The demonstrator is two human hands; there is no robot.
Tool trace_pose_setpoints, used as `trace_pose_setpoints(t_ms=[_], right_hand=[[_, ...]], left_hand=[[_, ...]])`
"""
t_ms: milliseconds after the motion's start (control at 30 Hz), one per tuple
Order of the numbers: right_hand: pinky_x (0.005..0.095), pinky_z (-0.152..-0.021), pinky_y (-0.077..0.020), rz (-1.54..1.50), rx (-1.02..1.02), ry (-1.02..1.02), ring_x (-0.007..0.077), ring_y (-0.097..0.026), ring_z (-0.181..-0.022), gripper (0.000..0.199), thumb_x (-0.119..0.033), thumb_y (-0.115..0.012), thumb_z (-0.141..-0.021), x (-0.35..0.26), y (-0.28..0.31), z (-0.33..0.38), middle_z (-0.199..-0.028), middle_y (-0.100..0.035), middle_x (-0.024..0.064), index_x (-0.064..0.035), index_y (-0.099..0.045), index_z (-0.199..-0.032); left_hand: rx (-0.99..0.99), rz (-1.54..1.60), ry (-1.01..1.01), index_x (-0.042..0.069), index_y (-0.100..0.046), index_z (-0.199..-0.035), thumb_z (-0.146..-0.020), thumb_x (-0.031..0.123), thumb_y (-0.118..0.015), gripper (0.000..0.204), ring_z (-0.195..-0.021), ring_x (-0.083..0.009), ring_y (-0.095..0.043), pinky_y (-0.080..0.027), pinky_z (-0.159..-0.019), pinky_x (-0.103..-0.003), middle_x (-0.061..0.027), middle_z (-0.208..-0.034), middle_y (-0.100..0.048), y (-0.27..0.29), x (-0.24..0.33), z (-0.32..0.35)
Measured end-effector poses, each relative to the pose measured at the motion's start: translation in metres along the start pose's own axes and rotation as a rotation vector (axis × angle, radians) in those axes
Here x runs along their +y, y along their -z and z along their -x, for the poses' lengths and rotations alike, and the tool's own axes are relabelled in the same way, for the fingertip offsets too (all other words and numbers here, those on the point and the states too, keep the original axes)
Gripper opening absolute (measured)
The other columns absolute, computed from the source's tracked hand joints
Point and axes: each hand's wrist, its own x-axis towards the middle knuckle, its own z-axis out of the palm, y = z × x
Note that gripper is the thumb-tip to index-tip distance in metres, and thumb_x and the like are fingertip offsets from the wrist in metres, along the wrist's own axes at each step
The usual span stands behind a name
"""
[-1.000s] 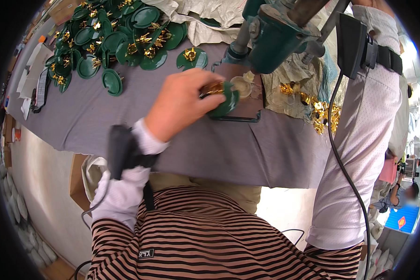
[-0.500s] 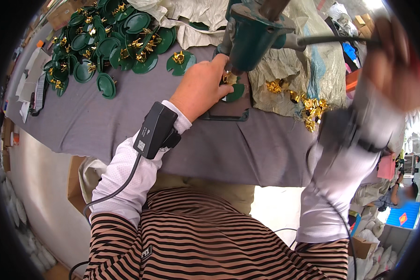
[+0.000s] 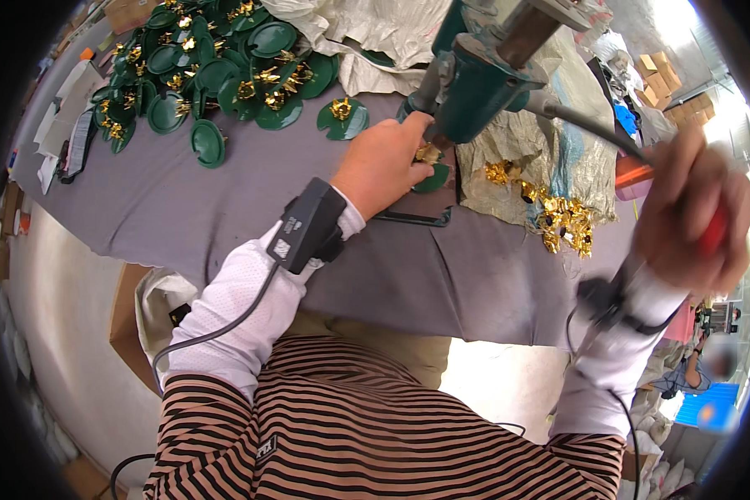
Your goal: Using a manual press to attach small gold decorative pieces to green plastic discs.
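Note:
My left hand [image 3: 382, 167] pinches a green disc [image 3: 436, 178] with a gold metal clip [image 3: 427, 155] on it, under the ram of a dark green hand press [image 3: 479, 87]. Part of the disc is hidden by my fingers. At the right, my right hand [image 3: 692, 212], slightly blurred, is wrapped round the red knob [image 3: 713, 230] at the end of the press's lever [image 3: 592, 127]. One green disc with a gold clip [image 3: 340, 120] lies flat just left of the press.
Many green discs with gold clips [image 3: 217, 75] are heaped at the far left. Loose gold clips [image 3: 565, 221] lie on a woven sack [image 3: 483, 183] right of the press. A grey cloth [image 3: 258, 192] covers the table. Cardboard boxes [image 3: 660, 79] stand at the back right.
My right hand has come down, and the outer end of the lever now slopes lower. My left hand stays at the disc under the press. The whole view has shifted slightly.

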Motion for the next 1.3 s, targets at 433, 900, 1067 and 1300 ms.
trace_pose_setpoints(t_ms=[433, 900, 1067, 1300], right_hand=[[0.0172, -0.040, -0.0300, -0.035, 0.427, -0.391, 0.0051, -0.036, -0.054, 0.045, -0.023, -0.030, -0.107, 0.106, 0.034, -0.151, -0.107, -0.061, 0.0175, 0.0068, -0.040, -0.140], [0.0165, -0.041, -0.0320, -0.006, 0.461, -0.402, 0.0043, -0.036, -0.053, 0.046, -0.022, -0.033, -0.107, 0.127, 0.063, -0.155, -0.110, -0.060, 0.0191, 0.0053, -0.038, -0.143], [0.0214, -0.030, -0.0289, -0.254, 0.480, -0.441, 0.0079, -0.039, -0.038, 0.030, -0.027, -0.046, -0.096, 0.097, -0.016, -0.149, -0.059, -0.045, -0.0002, -0.0099, -0.046, -0.071], [0.0177, -0.034, -0.0294, -0.334, 0.325, -0.308, 0.0058, -0.042, -0.046, 0.023, -0.024, -0.047, -0.099, 0.113, 0.032, -0.144, -0.079, -0.056, 0.0045, -0.0063, -0.053, -0.112]], left_hand=[[-0.078, -0.035, 0.057, 0.006, -0.062, -0.114, -0.074, 0.019, -0.079, 0.045, -0.086, -0.0252, -0.063, -0.051, -0.077, -0.035, -0.0107, -0.096, -0.066, 0.097, -0.070, 0.100], [0.528, -0.040, 0.416, 0.003, -0.063, -0.111, -0.076, 0.013, -0.075, 0.038, -0.111, -0.0269, -0.059, -0.044, -0.098, -0.034, -0.0125, -0.115, -0.062, 0.171, -0.143, 0.146], [0.443, -0.279, 0.451, 0.000, -0.069, -0.100, -0.075, 0.015, -0.078, 0.030, -0.109, -0.0272, -0.060, -0.046, -0.096, -0.036, -0.0134, -0.118, -0.065, 0.170, -0.142, 0.166], [0.118, 0.101, 0.003, 0.002, -0.070, -0.102, -0.075, 0.016, -0.080, 0.032, -0.119, -0.0264, -0.057, -0.041, -0.104, -0.038, -0.0100, -0.119, -0.068, 0.067, -0.018, 0.062]])
